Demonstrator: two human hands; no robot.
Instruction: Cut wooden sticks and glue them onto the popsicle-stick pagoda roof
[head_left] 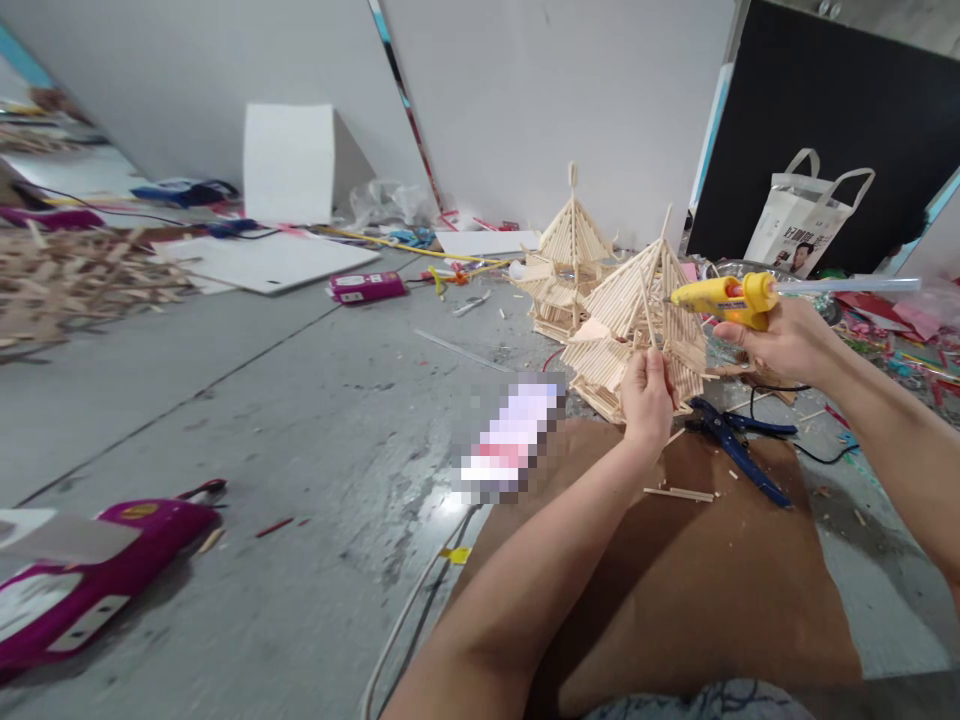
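Observation:
My left hand [646,398] is closed, pinching a thin wooden stick [646,306] held upright against the near wooden-stick pagoda model [609,350]. My right hand [784,342] grips a yellow glue gun [726,299], its nozzle pointing left at the model's roof, with a clear glue stick [847,286] jutting out behind. A second stick pagoda [566,255] stands just behind the first.
Blue pliers [739,440] and loose sticks [681,493] lie on brown cardboard [675,580] on the grey floor. A black cable [814,452] runs by the pliers. Magenta packs [82,575] lie at left, a stick pile [75,275] far left, a paper bag [806,220] at right.

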